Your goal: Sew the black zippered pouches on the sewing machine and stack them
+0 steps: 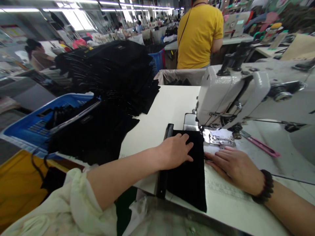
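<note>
A black fabric piece (190, 183) lies on the pale sewing table, its top right corner by the needle area of a white sewing machine (216, 95). My left hand (176, 150) rests on the upper part of the fabric with its fingers apart. Beside the fabric's right edge, my right hand (233, 167) lies flat on the table with its fingers stretched out; their tips are near the cloth edge. A dark strip (162, 180) runs along the left side of the fabric, partly under my left wrist.
Stacked black fabric pieces (105, 68) stand at the left, near a blue basket (27, 124). Pink-handled snips (264, 146) lie right of the needle area. Behind the table are a cloth-lined bin (197, 74) and a person in a yellow shirt (199, 36).
</note>
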`<action>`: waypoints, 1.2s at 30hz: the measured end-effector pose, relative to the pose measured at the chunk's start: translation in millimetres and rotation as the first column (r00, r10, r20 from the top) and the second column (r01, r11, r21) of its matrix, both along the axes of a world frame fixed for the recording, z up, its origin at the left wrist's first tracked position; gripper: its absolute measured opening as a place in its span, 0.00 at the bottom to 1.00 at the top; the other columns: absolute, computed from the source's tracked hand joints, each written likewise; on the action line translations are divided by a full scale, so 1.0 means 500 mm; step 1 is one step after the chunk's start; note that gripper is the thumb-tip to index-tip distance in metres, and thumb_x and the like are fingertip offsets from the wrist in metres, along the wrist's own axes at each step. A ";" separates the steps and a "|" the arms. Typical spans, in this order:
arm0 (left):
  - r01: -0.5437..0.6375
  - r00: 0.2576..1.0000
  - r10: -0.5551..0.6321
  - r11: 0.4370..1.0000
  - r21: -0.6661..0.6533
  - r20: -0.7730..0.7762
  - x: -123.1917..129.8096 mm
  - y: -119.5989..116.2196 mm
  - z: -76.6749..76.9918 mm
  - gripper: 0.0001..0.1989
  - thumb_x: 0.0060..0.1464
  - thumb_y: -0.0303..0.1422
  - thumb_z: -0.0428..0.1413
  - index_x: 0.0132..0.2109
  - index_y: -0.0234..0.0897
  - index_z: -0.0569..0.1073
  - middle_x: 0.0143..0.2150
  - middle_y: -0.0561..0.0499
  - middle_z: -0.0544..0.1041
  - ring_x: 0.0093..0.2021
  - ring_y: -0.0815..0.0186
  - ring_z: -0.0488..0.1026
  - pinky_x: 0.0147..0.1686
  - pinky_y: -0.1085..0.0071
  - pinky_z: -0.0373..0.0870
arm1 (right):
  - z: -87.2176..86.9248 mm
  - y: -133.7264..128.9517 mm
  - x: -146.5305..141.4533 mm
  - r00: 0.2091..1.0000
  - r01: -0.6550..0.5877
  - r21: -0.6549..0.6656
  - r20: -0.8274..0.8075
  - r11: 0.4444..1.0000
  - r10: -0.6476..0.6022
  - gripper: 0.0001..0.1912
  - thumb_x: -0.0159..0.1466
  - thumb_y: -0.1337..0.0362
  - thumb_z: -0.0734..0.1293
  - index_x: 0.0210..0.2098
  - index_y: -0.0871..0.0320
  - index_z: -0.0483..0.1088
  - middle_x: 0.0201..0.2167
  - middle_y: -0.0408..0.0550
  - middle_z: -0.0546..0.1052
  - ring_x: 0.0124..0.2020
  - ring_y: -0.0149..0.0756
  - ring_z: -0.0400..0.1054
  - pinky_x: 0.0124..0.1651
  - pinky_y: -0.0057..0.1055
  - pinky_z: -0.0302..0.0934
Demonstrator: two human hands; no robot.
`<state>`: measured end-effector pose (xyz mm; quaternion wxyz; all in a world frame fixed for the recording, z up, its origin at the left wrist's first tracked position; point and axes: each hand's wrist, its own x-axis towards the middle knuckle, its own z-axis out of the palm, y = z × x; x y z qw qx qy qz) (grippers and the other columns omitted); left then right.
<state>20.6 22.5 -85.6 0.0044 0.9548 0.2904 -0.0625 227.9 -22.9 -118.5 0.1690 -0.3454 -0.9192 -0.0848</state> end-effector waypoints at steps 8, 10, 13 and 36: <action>0.092 0.989 -0.074 0.986 -0.138 0.131 -0.043 -0.104 0.016 0.29 0.55 0.42 0.46 0.58 0.28 0.54 0.59 0.39 0.56 0.58 0.49 0.53 0.53 0.55 0.56 | 0.010 -0.030 -0.013 0.988 -0.139 -0.051 -0.077 0.989 0.135 0.11 0.63 0.66 0.57 0.35 0.65 0.68 0.20 0.44 0.68 0.23 0.31 0.61 0.30 0.31 0.51; 0.083 0.985 -0.058 0.984 -0.157 0.161 -0.048 -0.109 0.010 0.24 0.57 0.37 0.43 0.57 0.29 0.56 0.58 0.40 0.58 0.58 0.52 0.55 0.54 0.56 0.55 | 0.011 -0.032 -0.017 0.985 -0.151 -0.075 -0.089 0.986 0.145 0.11 0.63 0.66 0.56 0.34 0.65 0.68 0.20 0.44 0.69 0.23 0.30 0.61 0.30 0.31 0.51; 0.133 0.976 -0.108 0.983 -0.124 0.188 -0.050 -0.114 0.000 0.29 0.54 0.44 0.46 0.57 0.29 0.56 0.58 0.37 0.58 0.57 0.48 0.55 0.53 0.50 0.54 | 0.014 -0.036 -0.021 0.985 -0.162 -0.133 -0.080 0.978 0.152 0.12 0.64 0.64 0.56 0.35 0.65 0.68 0.20 0.44 0.68 0.23 0.31 0.61 0.30 0.32 0.50; 0.316 0.859 -0.258 0.947 -0.062 0.443 -0.042 -0.108 -0.033 0.12 0.56 0.26 0.45 0.44 0.26 0.70 0.43 0.45 0.74 0.47 0.65 0.67 0.52 0.69 0.62 | 0.037 -0.088 -0.028 0.984 -0.139 -0.335 0.059 0.932 0.168 0.15 0.64 0.64 0.53 0.35 0.63 0.68 0.20 0.45 0.69 0.23 0.32 0.62 0.30 0.32 0.51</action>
